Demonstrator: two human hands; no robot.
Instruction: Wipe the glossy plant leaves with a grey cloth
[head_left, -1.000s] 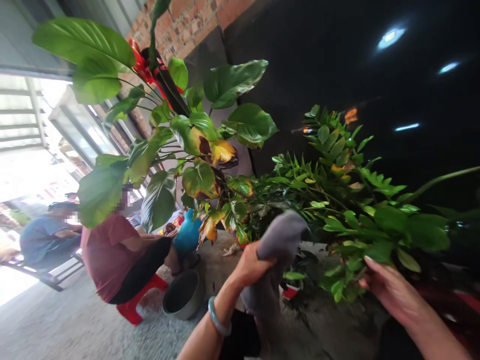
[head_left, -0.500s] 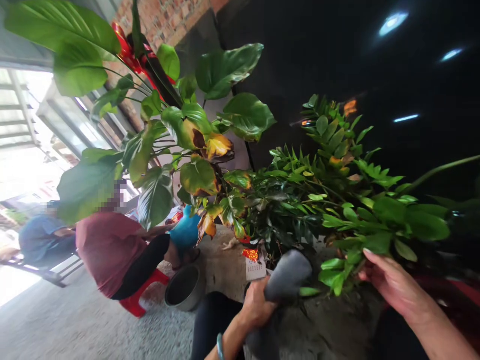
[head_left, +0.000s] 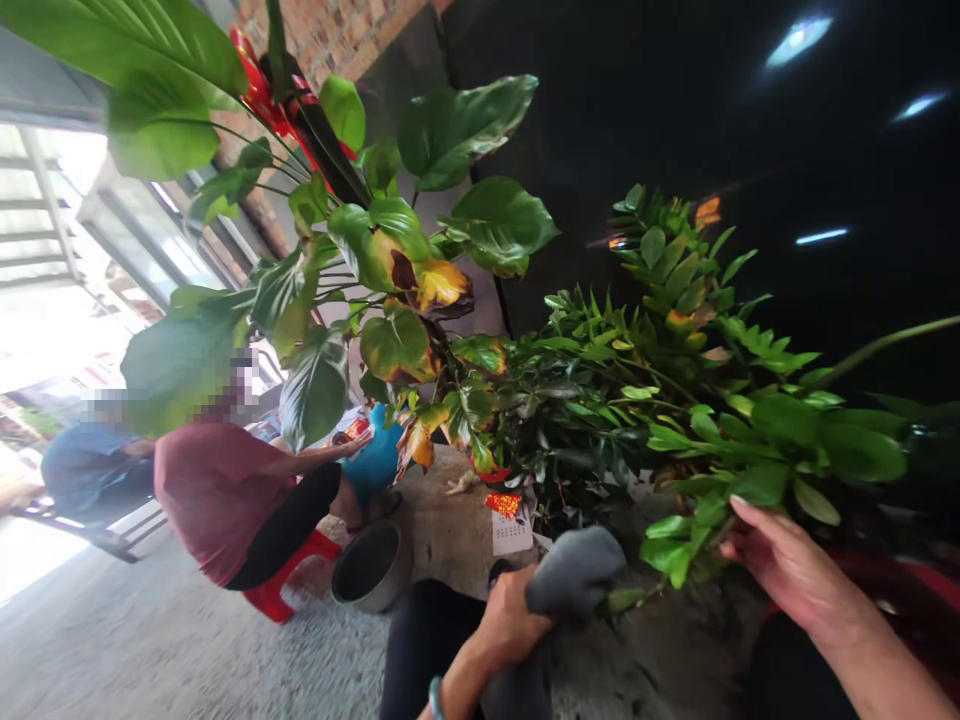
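Note:
My left hand (head_left: 517, 612), with a pale bangle (head_left: 436, 698) on its wrist, is closed round a grey cloth (head_left: 576, 568). The cloth bulges out past my fist and is slightly blurred. At its right end lies a small green leaf (head_left: 626, 599). Further right, my right hand (head_left: 787, 565) pinches a leafy stem (head_left: 709, 530) of a low green plant (head_left: 787, 430), thumb uppermost; the grip point is partly hidden by leaves. A taller potted plant with broad leaves (head_left: 397, 345), some yellow and brown at the edges, rises ahead to the left.
A grey bucket (head_left: 371, 568) stands on the concrete floor (head_left: 247, 660). A person in a dark red shirt (head_left: 217, 500) sits on a red stool (head_left: 281, 585); another in blue (head_left: 90, 465) sits behind. A printed sheet (head_left: 511, 532) lies beyond my left hand. A dark glossy surface (head_left: 637, 100) backs the plants.
The grey cloth has shifted slightly lower and its outline has changed in my left hand. My right hand stays at the stem. The seated person's hand has moved slightly right.

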